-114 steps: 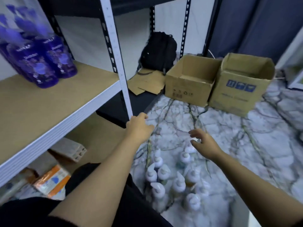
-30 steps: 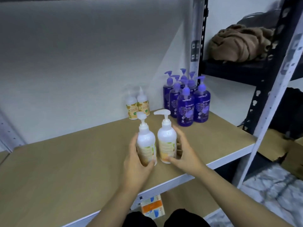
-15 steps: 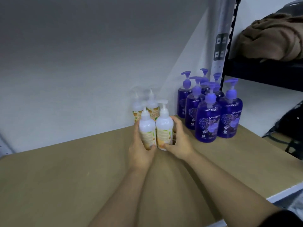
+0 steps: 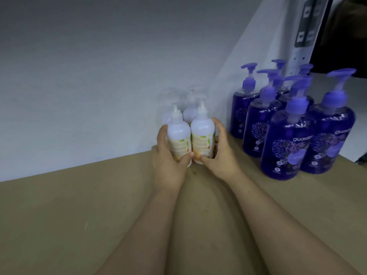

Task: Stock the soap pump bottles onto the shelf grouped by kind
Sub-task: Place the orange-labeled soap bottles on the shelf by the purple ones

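Two white pump bottles with yellow-green labels stand side by side on the tan shelf board (image 4: 79, 215), near the back wall. My left hand (image 4: 168, 163) grips the left white bottle (image 4: 178, 135). My right hand (image 4: 220, 155) grips the right white bottle (image 4: 202, 133). Right behind them stand two more white bottles (image 4: 188, 114) of the same kind, partly hidden. Several purple pump bottles (image 4: 288, 139) are grouped to the right.
A grey back wall (image 4: 99, 66) closes off the shelf. A perforated white upright post (image 4: 305, 36) rises behind the purple group at the far right. The shelf board stretches bare to the left and toward me.
Both hands have pushed the two white bottles back across the shelf until they stand just in front of the rear white pair. The camera has moved closer.
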